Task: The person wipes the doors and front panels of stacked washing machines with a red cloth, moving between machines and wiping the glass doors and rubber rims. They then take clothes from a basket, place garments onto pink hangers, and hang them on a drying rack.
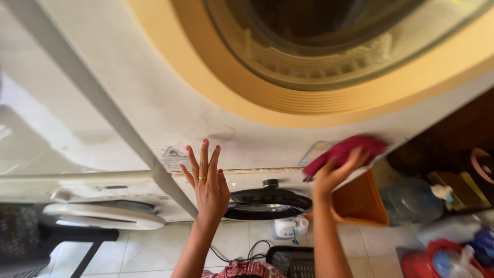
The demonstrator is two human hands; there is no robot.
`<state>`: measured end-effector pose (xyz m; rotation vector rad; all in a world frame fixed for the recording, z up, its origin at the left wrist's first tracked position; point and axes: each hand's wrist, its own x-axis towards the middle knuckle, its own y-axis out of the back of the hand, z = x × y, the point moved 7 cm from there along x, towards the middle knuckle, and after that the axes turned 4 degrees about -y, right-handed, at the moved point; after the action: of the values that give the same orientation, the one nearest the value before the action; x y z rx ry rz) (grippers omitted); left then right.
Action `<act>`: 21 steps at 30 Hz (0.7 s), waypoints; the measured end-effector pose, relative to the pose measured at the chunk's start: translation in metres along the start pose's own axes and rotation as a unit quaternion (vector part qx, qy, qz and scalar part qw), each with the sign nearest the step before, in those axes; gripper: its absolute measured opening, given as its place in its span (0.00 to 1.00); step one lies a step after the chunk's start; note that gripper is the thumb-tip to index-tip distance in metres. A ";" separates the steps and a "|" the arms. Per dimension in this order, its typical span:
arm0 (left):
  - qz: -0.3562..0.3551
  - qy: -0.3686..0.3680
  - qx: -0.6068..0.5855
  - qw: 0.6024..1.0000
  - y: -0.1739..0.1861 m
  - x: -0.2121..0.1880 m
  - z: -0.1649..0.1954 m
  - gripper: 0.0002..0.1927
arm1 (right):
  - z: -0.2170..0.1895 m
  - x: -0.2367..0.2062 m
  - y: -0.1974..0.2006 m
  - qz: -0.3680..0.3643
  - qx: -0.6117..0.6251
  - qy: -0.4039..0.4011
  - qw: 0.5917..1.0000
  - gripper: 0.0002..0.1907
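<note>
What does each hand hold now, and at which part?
The right hand grips a dark red cloth at its lower edge. The left hand is open and holds nothing.

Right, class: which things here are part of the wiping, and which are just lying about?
In use:
right hand
red cloth
washing machine top
left hand, open, resting on it

Lying about:
orange basket
clear water bottle
black basket

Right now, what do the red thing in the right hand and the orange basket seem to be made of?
The red cloth in the right hand looks like soft matte fabric: it folds and drapes limply. The orange basket looks like moulded plastic with a dull sheen and a fine slotted wall, though motion blur leaves that uncertain.
</note>
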<state>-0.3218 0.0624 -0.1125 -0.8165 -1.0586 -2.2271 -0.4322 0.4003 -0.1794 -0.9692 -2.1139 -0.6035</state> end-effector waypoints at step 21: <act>-0.058 -0.017 0.091 0.994 0.032 -0.037 -0.026 0.30 | -0.010 0.016 -0.012 0.088 0.104 -0.058 0.989 0.48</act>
<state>-0.2827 0.0318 -0.1364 -0.7324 -1.3328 -2.1778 -0.4444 0.3938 -0.1621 -1.0785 -2.1131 -0.2376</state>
